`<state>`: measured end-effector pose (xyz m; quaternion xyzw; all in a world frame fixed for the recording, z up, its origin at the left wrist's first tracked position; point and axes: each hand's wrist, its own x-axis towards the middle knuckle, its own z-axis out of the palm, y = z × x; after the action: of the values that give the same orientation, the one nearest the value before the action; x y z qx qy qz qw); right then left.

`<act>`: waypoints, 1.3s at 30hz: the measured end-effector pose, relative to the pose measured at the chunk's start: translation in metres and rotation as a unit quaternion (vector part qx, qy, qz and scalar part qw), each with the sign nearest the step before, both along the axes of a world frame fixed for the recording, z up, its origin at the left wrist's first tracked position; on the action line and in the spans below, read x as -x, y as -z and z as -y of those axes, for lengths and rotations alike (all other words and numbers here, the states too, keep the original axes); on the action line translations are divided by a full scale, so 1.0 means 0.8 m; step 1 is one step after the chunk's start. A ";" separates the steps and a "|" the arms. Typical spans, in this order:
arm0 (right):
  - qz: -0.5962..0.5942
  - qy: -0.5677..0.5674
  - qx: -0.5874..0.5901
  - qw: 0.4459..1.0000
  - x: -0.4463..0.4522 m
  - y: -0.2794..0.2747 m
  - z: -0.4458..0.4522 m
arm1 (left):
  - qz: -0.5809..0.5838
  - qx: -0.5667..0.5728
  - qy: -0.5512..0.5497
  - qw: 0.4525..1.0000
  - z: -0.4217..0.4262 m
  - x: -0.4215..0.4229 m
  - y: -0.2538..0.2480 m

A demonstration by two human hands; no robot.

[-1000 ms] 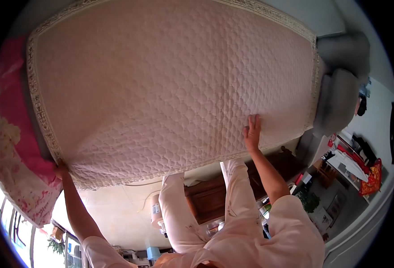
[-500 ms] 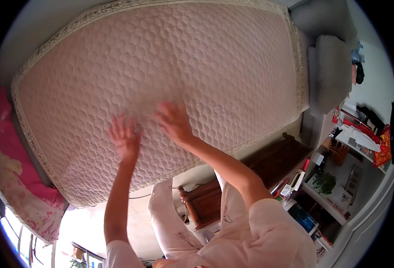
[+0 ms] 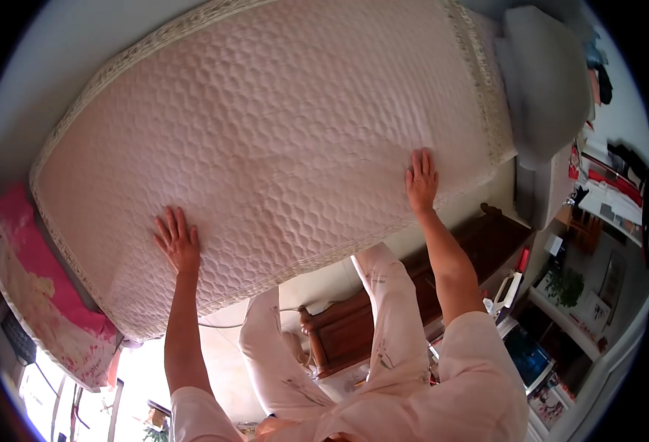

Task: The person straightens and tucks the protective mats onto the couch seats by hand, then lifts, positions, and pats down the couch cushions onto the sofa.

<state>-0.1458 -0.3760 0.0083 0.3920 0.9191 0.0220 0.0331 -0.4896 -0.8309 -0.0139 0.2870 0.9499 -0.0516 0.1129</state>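
A pink quilted cover (image 3: pixel 287 132) with a patterned cream border (image 3: pixel 481 66) lies spread over a wide flat surface. My left hand (image 3: pixel 178 241) rests flat on its lower left part, fingers spread. Farther right, my right hand (image 3: pixel 421 181) lies palm down on the cover near its lower right edge, fingers stretched out. Neither hand holds anything. Faint ripples show in the fabric between the hands and above the right one.
Pink floral fabric (image 3: pixel 66 317) hangs at the left end. Grey cushions (image 3: pixel 549 88) stand at the right end. A dark wooden bench (image 3: pixel 354 339) is behind my legs. A screen (image 3: pixel 527 356), a plant (image 3: pixel 564 286) and a shelf with clothes are at the right.
My left hand left the cover's lower left corner and now lies farther in. Both hands came close together mid-cover, then moved apart. The view has shifted.
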 end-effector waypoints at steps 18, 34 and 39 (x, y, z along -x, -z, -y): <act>0.132 0.062 0.243 0.959 -0.197 -0.082 -0.097 | 0.481 0.031 0.179 0.857 -0.070 -0.508 -0.164; -0.137 0.300 0.528 0.782 -0.568 -0.251 -0.032 | 0.522 -0.158 -0.311 0.779 -0.093 -0.420 -0.279; -0.123 0.290 0.557 0.768 -0.555 -0.278 -0.010 | 0.559 -0.152 -0.358 0.732 -0.081 -0.412 -0.310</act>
<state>0.2985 -0.3677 0.2306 0.5522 0.6088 -0.5528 0.1376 -0.1598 -0.7661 0.2339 -0.0838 0.7429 0.3078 0.5885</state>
